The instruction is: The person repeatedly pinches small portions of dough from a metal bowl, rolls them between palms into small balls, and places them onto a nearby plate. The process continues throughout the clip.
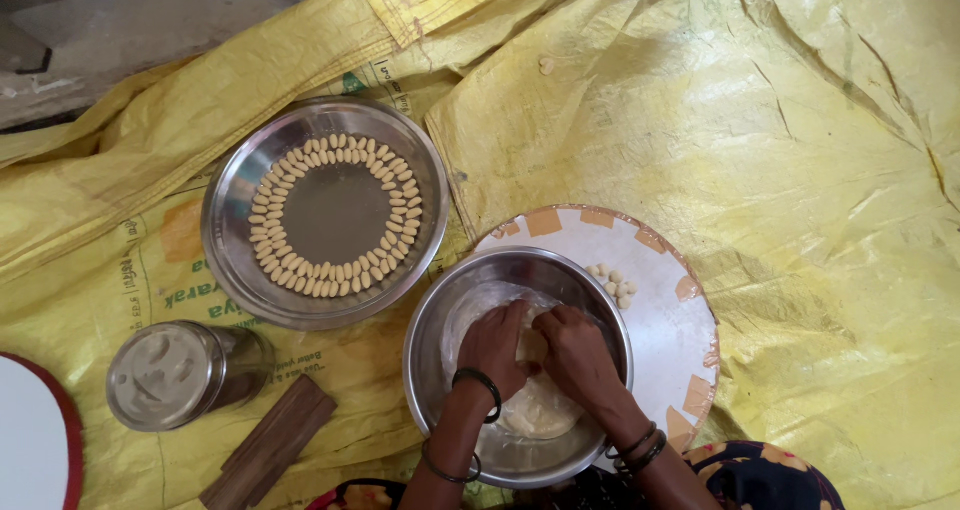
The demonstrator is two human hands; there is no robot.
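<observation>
Dough in steel bowl pressed by both hands on yellow sacking.

Two hands are showing, the left hand and the right hand, both sitting in one steel bowl on one lump of pale dough. One steel plate is lying to the left, carrying small dough pieces in a double ring, too many to count surely. One round white board with orange edge marks is holding about seven loose dough bits. One lidded steel tin and one wooden block are lying on one yellow sheet. Dark bangles are circling both wrists, about two on each.
</observation>
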